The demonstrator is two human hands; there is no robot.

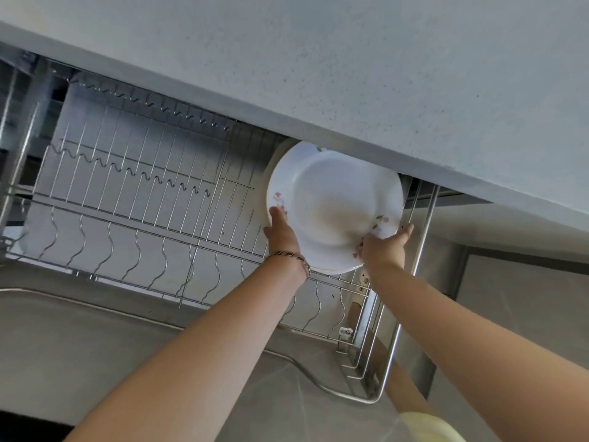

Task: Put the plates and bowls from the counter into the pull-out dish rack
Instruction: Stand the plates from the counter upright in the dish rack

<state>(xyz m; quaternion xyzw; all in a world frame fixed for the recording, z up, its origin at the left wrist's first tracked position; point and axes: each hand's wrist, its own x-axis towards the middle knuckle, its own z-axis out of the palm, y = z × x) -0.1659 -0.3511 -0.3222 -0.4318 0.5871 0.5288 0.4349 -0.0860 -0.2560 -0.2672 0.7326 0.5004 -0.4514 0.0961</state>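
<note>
step: plate [334, 199] being set upright into dish rack [143, 193]; left hand [282, 232] and right hand [384, 247] fingers clamped on its lower rim | next: rim to be lowered between wires below the fingers

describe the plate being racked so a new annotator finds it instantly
Look at the wire dish rack under the grey cabinet, at its right end. The white plate, held by left hand and right hand, has small pink floral rim prints.

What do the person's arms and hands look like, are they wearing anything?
Both forearms are bare, with no sleeves in view. The left hand has a thin braided bracelet at the wrist. The right hand shows no ring, watch or glove.
</note>
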